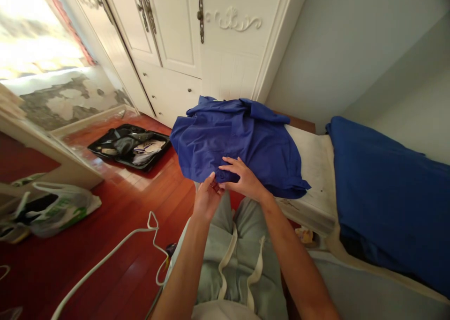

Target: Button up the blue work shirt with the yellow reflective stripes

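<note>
A blue shirt (211, 137) lies spread out in front of me, over a pale bench-like surface (312, 156) and toward my knees. At its near edge, my left hand (209, 196) pinches the fabric between thumb and fingers. Just to the right, my right hand (242, 179) grips the same gathered bit of cloth, its thumb below and fingers curled above. The fingertips of both hands nearly meet there. Any button or small detail between them is too small to make out.
White wardrobe doors (176, 25) stand ahead. An open black suitcase (149, 165) with clothes lies on the red wooden floor (140, 198). A white cable (105, 259) runs across the left. Folded blue cloth (386, 193) lies right; a plastic bag (63, 212) sits left.
</note>
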Tool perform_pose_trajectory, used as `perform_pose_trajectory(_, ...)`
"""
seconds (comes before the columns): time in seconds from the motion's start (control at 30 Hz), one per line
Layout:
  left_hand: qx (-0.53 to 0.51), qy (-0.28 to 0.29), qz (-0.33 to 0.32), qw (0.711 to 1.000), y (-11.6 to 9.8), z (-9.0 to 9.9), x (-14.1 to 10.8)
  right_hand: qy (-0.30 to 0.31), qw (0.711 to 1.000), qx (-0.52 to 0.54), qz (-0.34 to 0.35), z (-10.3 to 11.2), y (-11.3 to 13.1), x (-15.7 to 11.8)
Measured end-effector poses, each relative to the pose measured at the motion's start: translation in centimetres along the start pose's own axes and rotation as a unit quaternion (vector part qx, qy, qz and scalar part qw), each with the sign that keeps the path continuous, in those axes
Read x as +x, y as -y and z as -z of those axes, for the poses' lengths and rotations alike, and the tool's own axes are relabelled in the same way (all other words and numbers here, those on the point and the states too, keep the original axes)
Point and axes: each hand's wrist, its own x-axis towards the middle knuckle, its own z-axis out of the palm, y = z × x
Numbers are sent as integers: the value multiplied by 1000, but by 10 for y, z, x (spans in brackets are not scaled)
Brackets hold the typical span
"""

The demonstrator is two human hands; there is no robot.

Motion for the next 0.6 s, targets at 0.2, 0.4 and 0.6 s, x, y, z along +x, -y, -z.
perform_pose_trajectory(0.2,118,-5,-105,987,3,-21,-3,-51,986,157,-19,6,-6,-2)
perform_pose_trajectory(0.4,143,-31,-216,965,13,-46,11,-53,984,162,-48,13,-7,-1)
perform_pose_trajectory(0.6,248,-41,-273,929,21,-46,14,-10,995,97,16,49,-2,21)
